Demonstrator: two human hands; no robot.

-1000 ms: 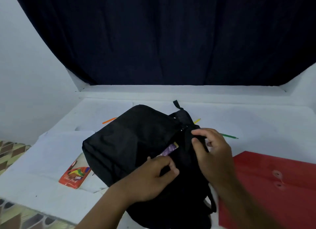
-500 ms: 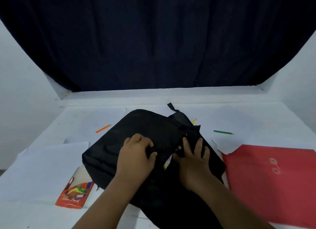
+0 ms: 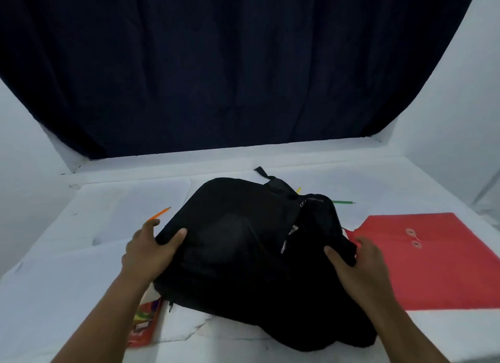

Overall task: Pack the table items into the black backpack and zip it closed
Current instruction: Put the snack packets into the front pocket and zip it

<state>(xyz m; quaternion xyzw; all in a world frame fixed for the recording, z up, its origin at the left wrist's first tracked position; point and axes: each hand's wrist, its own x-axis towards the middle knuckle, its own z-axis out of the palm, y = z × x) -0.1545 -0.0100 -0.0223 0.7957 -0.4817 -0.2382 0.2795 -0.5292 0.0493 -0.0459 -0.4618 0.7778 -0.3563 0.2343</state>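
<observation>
The black backpack [image 3: 243,243] lies flat on the white table [image 3: 405,189], its zipper partly undone with a sliver of something pale showing in the gap. My left hand [image 3: 151,249] grips the bag's left edge, thumb on top. My right hand [image 3: 359,265] grips the bag's right side, thumb pressed into the fabric. A red envelope folder [image 3: 433,259] lies to the right. An orange pencil [image 3: 159,213], a green pencil [image 3: 343,202] and a yellow pencil tip [image 3: 298,190] lie around the bag. A red crayon box [image 3: 144,322] sits by my left forearm.
White paper sheets [image 3: 130,203] cover the table's left and far side. A dark curtain [image 3: 243,64] hangs behind the table, with white walls at both sides. The table's near edge runs along the bottom of the view.
Both hands left the zipper gap in the middle of the bag and moved apart to grip its left and right sides. The colourful item is now almost hidden inside.
</observation>
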